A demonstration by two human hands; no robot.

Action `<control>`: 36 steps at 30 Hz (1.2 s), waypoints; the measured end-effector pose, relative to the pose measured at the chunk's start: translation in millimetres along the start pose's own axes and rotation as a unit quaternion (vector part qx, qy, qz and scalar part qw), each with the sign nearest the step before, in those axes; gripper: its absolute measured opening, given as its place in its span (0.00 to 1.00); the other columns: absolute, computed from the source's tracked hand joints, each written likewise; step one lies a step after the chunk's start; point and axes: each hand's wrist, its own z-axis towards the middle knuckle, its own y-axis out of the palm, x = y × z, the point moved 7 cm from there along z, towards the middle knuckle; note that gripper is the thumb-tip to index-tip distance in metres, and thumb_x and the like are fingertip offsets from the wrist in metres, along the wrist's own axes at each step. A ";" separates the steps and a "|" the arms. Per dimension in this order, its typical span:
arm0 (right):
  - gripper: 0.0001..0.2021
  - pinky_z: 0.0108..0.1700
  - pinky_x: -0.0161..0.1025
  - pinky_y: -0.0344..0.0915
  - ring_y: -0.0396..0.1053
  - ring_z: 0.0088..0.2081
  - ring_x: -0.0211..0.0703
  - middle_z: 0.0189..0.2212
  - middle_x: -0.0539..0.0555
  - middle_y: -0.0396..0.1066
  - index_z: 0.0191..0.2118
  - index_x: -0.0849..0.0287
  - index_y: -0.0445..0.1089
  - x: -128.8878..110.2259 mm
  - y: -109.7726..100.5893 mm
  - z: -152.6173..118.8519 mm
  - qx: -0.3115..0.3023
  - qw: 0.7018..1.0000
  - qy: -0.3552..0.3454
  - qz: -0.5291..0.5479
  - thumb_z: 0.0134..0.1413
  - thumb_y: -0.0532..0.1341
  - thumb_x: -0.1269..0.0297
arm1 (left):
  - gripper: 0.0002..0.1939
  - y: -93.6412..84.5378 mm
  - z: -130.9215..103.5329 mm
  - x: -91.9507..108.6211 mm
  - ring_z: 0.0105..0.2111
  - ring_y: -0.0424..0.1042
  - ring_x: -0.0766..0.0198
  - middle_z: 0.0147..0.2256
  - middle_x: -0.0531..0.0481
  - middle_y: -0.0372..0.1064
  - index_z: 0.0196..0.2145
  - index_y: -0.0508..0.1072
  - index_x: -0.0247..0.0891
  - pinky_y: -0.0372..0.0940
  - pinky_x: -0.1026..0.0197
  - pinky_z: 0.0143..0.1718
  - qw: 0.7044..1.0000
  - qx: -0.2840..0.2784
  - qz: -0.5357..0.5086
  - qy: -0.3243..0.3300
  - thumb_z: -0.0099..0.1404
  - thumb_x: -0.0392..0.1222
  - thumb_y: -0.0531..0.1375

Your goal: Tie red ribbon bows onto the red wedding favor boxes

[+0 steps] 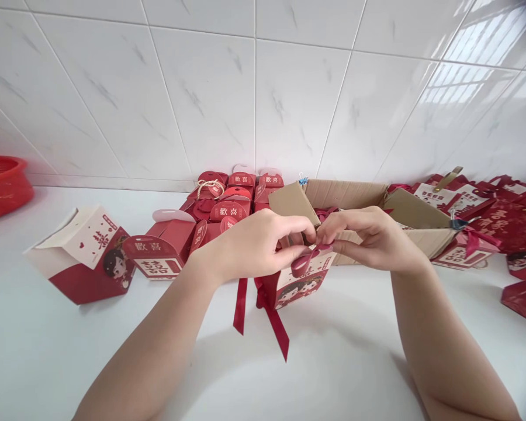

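A small red and white candy box (300,286) with two cartoon figures on its front stands in the middle of the white table, between my hands. Over its top runs a dark red ribbon (277,333), whose two loose ends hang down on the left side. My left hand (263,242) is closed in a pinch on the ribbon at the box's top. From the right, my right hand (366,237) pinches the ribbon there too, its fingertips close to the left ones. The fingers partly hide the ribbon's loop and the upper edge of the box.
Left stand a white and red box (87,257) and a red box (158,248). Several red boxes (228,210) cluster by the tiled wall. Behind my right hand is an open cardboard carton (346,193). Red bags (504,216) lie far right; a red basket (4,187) far left.
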 end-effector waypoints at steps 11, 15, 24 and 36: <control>0.08 0.35 0.35 0.73 0.74 0.34 0.38 0.32 0.52 0.77 0.38 0.57 0.74 -5.3 -1.5 0.2 0.047 0.991 -0.057 0.107 0.53 0.62 0.76 | 0.07 -12.7 -1.3 9.2 0.31 0.72 0.69 0.33 0.55 0.75 0.35 0.75 0.40 0.66 0.67 0.32 0.992 0.095 -0.039 0.075 0.65 0.34 0.57; 0.10 0.35 0.35 0.74 0.75 0.34 0.38 0.32 0.53 0.77 0.37 0.58 0.75 -12.0 2.2 0.6 0.006 0.988 -0.072 0.135 0.55 0.60 0.78 | 0.08 -13.7 -3.8 15.8 0.31 0.72 0.70 0.32 0.54 0.74 0.33 0.76 0.39 0.66 0.68 0.32 0.988 0.106 -0.048 0.098 0.64 0.30 0.58; 0.08 0.32 0.33 0.72 0.75 0.31 0.37 0.29 0.54 0.77 0.35 0.59 0.76 -11.8 7.1 1.9 -0.036 0.990 -0.035 0.135 0.57 0.60 0.74 | 0.10 -3.8 1.0 10.2 0.32 0.69 0.69 0.34 0.53 0.70 0.34 0.77 0.41 0.64 0.66 0.33 0.995 0.066 -0.053 0.051 0.65 0.32 0.55; 0.08 0.43 0.37 0.70 0.75 0.35 0.37 0.32 0.51 0.78 0.37 0.56 0.76 -11.9 5.7 -16.6 -0.207 0.975 0.047 0.062 0.59 0.59 0.70 | 0.27 20.4 -3.4 -25.9 0.32 0.71 0.58 0.39 0.50 0.71 0.53 0.59 0.47 0.57 0.63 0.23 0.977 -0.084 0.054 -0.187 0.58 0.51 0.61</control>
